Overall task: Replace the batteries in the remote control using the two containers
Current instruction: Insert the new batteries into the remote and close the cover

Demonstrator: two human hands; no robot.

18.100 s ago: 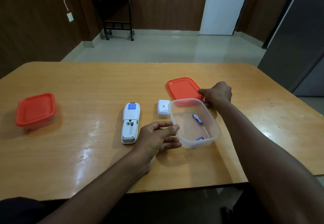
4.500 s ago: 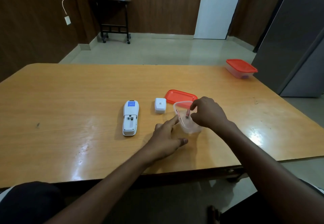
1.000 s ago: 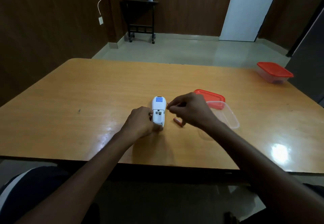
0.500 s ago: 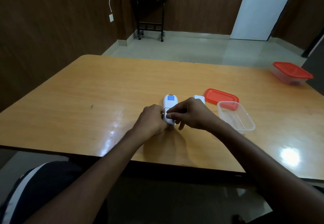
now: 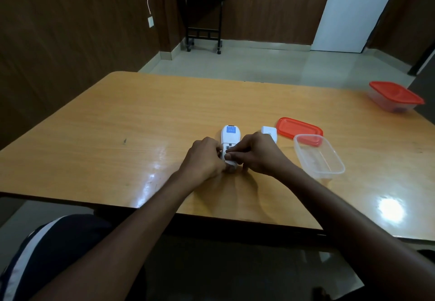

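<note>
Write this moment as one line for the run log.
left hand: steadies remote | right hand: fingers at battery bay | open container: looks empty | cover: off

remote (image 5: 230,134) on table (image 5: 117,140), open container (image 5: 319,157) right, lid (image 5: 299,128) behind

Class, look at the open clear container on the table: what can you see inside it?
The open clear container looks empty: no batteries show through its walls. Its far rim overlaps the loose red lid, whose red shows through the plastic. Its base stays partly obscured by glare.
</note>
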